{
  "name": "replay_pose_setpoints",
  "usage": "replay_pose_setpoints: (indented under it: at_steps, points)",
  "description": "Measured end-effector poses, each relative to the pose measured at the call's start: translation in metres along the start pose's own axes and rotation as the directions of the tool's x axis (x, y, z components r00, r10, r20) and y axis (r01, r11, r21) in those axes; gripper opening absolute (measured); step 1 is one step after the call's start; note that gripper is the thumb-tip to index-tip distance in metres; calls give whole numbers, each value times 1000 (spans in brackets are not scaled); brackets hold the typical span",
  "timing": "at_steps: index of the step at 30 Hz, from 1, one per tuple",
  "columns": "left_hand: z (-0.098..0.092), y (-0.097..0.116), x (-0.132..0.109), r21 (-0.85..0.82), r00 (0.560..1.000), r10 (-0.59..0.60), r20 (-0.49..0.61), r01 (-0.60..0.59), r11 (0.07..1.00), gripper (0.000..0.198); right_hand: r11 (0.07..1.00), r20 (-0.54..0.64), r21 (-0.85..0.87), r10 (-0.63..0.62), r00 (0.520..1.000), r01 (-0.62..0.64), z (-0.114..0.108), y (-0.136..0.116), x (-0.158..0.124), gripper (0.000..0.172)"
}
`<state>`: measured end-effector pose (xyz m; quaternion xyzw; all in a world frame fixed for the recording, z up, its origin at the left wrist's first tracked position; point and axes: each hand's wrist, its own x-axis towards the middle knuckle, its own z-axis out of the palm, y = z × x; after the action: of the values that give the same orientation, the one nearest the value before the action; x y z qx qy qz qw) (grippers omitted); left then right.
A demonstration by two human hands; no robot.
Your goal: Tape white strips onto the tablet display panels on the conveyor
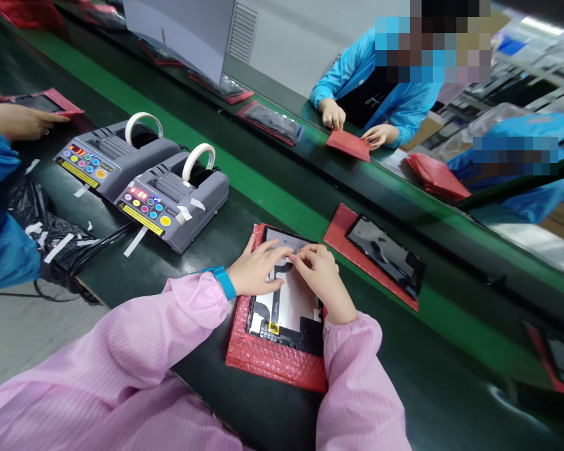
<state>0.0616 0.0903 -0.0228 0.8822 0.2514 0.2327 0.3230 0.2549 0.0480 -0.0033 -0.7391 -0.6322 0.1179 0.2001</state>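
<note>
A tablet screen assembly (289,307), its silvery back with black ribbon cables facing up, lies on a red bubble-wrap bag (277,366) in front of me. My left hand (258,269), with a blue band at its wrist, rests over the upper left of the assembly, its fingers stretched and spread. From the right, my right hand (322,275) reaches over the upper part with thumb and finger pinched together. The fingertips of both hands meet near a black ribbon cable (282,268). Whatever is in the pinch is too small and covered to make out.
Two grey tape dispensers (173,200) stand left on the dark green bench. On the belt (305,216), another screen assembly (385,254) lies on a red bag. A co-worker (380,81) across handles a red bag (348,145); another person's hands (19,119) are at far left.
</note>
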Motion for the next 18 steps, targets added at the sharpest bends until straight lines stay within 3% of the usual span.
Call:
replay_pose_setpoints:
  at_steps: [18]
  points:
    - [4, -5, -3, 54, 1000, 8, -17, -7, 999, 52, 994, -68, -100, -56, 996, 49, 7, 0, -6, 29]
